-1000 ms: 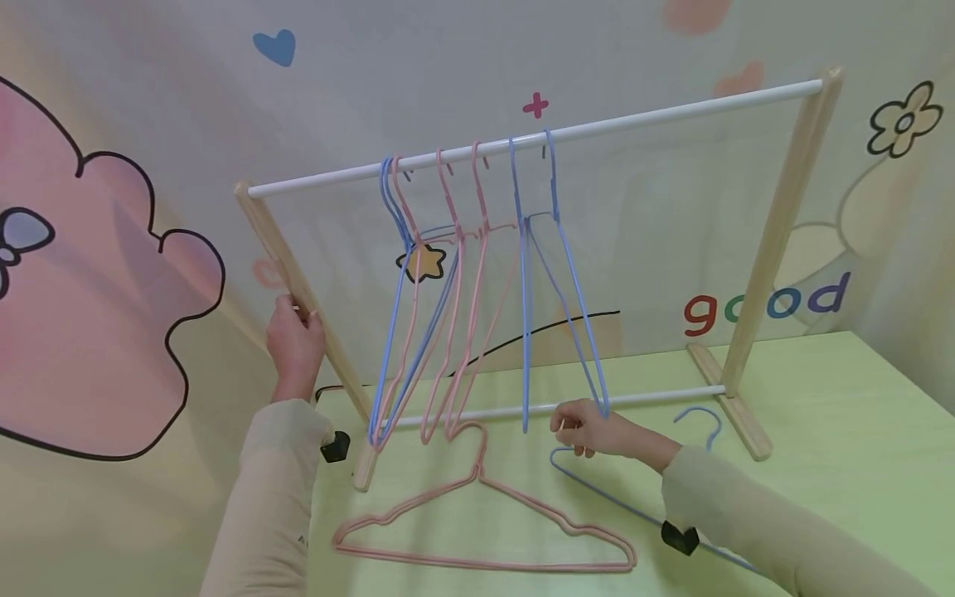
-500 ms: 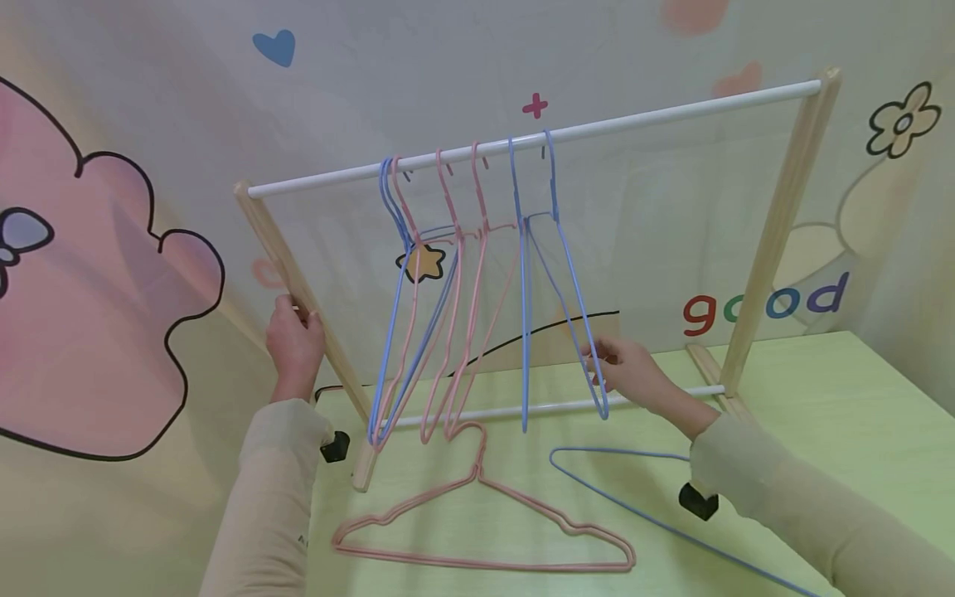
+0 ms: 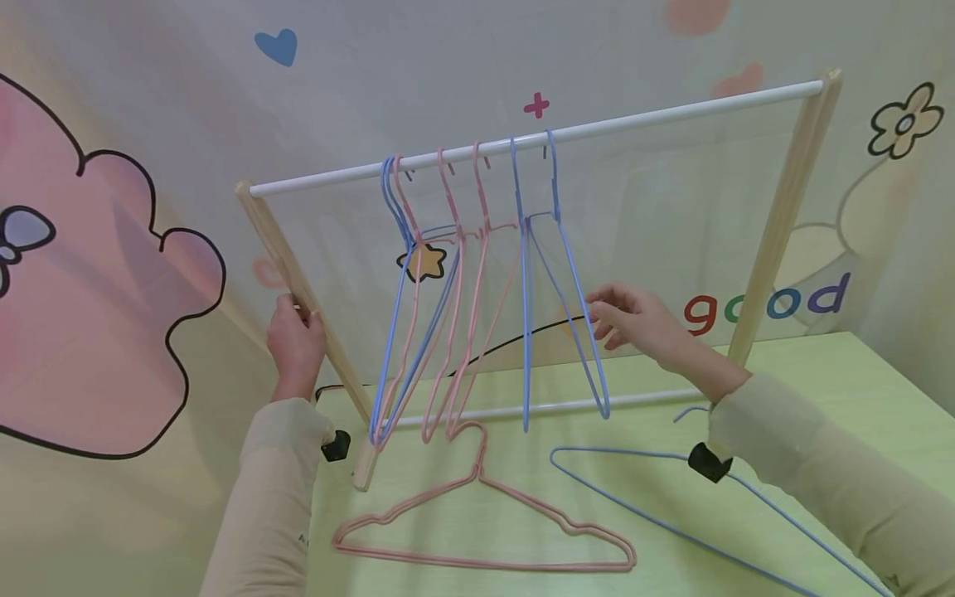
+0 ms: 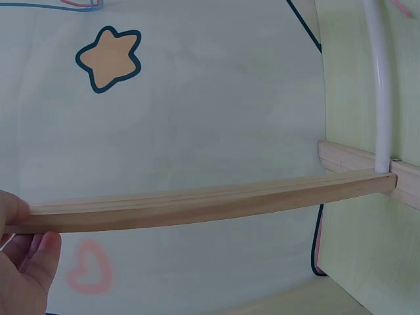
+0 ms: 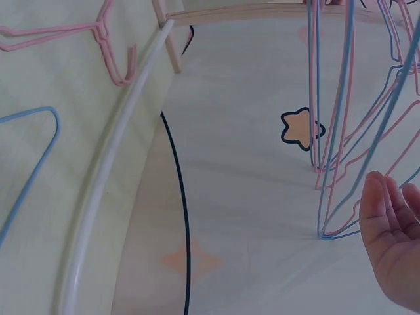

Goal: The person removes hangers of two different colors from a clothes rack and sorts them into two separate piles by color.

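My left hand (image 3: 296,344) grips the left wooden upright (image 4: 197,203) of a small clothes rack; in the left wrist view its thumb and fingers lie on either side of the wood. Several blue and pink wire hangers hang from the rack's white top bar (image 3: 671,110), some bunched toward the left. At the right end of the row is a blue hanger (image 3: 572,265). Beside its sloping side is my right hand (image 3: 645,325), fingers loosely bent, fingertips overlapping the wire in the head view. In the right wrist view, its thumb (image 5: 374,193) is right by a blue wire.
Pink hangers (image 3: 485,566), stacked together, lie flat on the pale green table (image 3: 858,398). Farther right lies a blue hanger (image 3: 619,500), partly under my right sleeve. A white lower bar (image 3: 642,400) joins the rack's feet. Behind stands a curtain (image 3: 656,207) with printed drawings.
My right hand has risen from low over the table to beside the right-most blue hanger's slope. My left hand stays on the upright, and the hangers have not visibly shifted.
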Demonstrator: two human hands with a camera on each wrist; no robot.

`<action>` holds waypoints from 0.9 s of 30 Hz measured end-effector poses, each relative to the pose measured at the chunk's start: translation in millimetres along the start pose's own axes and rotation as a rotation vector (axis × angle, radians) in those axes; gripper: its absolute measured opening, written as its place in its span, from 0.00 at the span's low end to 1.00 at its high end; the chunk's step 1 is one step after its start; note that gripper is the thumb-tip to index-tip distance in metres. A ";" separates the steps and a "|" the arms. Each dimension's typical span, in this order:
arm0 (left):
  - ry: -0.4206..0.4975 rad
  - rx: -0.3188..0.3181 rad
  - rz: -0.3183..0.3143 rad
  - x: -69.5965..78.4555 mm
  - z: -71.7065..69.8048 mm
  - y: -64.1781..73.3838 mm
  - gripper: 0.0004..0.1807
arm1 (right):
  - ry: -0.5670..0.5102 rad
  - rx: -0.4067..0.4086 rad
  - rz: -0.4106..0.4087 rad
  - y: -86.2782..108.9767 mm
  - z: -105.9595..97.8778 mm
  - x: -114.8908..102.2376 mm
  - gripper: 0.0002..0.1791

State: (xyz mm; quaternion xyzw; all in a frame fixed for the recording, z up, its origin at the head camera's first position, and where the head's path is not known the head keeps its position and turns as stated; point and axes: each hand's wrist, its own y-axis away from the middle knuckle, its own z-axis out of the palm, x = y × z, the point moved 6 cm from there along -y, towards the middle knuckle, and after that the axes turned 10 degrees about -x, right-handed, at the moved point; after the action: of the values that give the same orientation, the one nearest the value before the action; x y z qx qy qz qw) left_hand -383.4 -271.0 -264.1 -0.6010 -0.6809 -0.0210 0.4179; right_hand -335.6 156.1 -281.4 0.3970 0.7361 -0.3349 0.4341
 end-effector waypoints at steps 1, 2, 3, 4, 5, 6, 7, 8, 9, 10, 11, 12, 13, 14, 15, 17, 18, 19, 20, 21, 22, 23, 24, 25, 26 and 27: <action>0.001 0.001 -0.001 0.1 -0.2 0.0 0.13 | -0.006 -0.010 0.007 -0.2 -0.9 -3.4 0.19; 0.002 0.001 0.000 0.1 -0.1 -0.4 0.13 | -0.010 -0.018 0.015 -0.6 -1.8 -6.3 0.20; 0.003 -0.001 -0.002 0.1 -0.2 -0.6 0.13 | -0.021 -0.029 0.021 -1.4 -2.6 -8.8 0.21; 0.003 -0.004 -0.004 0.2 -0.1 -0.5 0.13 | -0.035 -0.039 0.028 -2.2 -3.1 -11.3 0.22; 0.003 -0.005 -0.005 0.2 -0.1 -0.6 0.13 | -0.052 -0.050 0.037 -2.9 -3.4 -13.8 0.23; 0.004 -0.006 -0.006 0.2 -0.2 -0.6 0.12 | -0.075 -0.063 0.043 -3.8 -3.8 -16.0 0.24; 0.005 -0.006 -0.006 0.3 -0.2 -0.7 0.12 | -0.101 -0.075 0.047 -4.7 -4.1 -18.2 0.25; 0.005 -0.006 -0.006 0.4 -0.3 -0.8 0.12 | -0.133 -0.088 0.049 -5.8 -4.1 -20.5 0.25; 0.006 -0.006 -0.007 0.5 -0.4 -0.6 0.12 | -0.160 -0.103 0.047 -6.6 -3.9 -23.3 0.25; 0.008 -0.004 -0.008 0.5 -0.7 -0.6 0.12 | -0.192 -0.117 0.044 -7.3 -3.5 -26.2 0.24; 0.011 -0.001 -0.009 0.6 -1.0 -0.5 0.12 | -0.221 -0.131 0.040 -8.2 -3.0 -29.0 0.24; 0.012 0.000 -0.009 0.6 -1.1 -0.4 0.12 | -0.248 -0.145 0.035 -9.2 -2.3 -31.4 0.22; 0.012 0.000 -0.010 0.9 -1.1 -0.4 0.12 | -0.271 -0.162 0.027 -10.1 -1.8 -34.2 0.21; 0.014 -0.001 -0.011 1.2 -1.2 -0.2 0.12 | -0.287 -0.175 0.023 -10.8 -1.1 -36.6 0.20; 0.015 -0.002 -0.011 1.5 -1.3 0.0 0.12 | -0.298 -0.185 0.019 -11.3 -0.6 -39.0 0.19; 0.016 -0.004 -0.009 1.9 -1.4 0.2 0.12 | -0.317 -0.198 0.018 -12.3 0.4 -42.6 0.19; 0.016 -0.006 -0.008 2.0 -1.3 0.3 0.13 | -0.323 -0.203 0.020 -12.7 0.6 -44.0 0.20; 0.017 -0.008 -0.008 2.1 -1.4 0.4 0.13 | -0.330 -0.208 0.021 -13.2 0.8 -45.4 0.20; 0.018 -0.008 -0.007 2.3 -1.6 0.6 0.13 | -0.333 -0.206 0.028 -13.7 0.9 -46.5 0.20; 0.019 -0.007 -0.006 2.3 -1.7 0.5 0.13 | -0.340 -0.208 0.031 -14.2 0.9 -47.8 0.20; 0.018 -0.005 -0.004 2.5 -1.8 0.5 0.13 | -0.349 -0.210 0.035 -14.5 1.1 -49.1 0.19; 0.018 -0.003 -0.003 2.7 -2.0 0.7 0.13 | -0.357 -0.208 0.041 -15.0 0.9 -50.4 0.18; 0.018 0.000 -0.001 2.8 -2.2 0.7 0.12 | -0.364 -0.203 0.047 -15.5 0.8 -51.7 0.17; 0.018 0.003 0.000 3.0 -2.4 0.9 0.12 | -0.374 -0.200 0.051 -15.9 0.8 -53.4 0.15; 0.018 0.006 0.002 3.0 -2.5 0.9 0.12 | -0.379 -0.189 0.059 -16.1 0.8 -55.1 0.13; 0.016 0.008 0.001 2.8 -2.5 0.9 0.12 | -0.384 -0.179 0.063 -16.4 0.6 -56.9 0.12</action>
State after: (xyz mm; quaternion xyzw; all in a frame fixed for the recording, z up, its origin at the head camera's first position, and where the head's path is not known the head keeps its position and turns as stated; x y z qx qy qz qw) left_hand -381.1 -269.9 -261.3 -0.5996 -0.6772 -0.0231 0.4258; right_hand -332.3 131.3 -227.7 0.3086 0.6540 -0.3238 0.6100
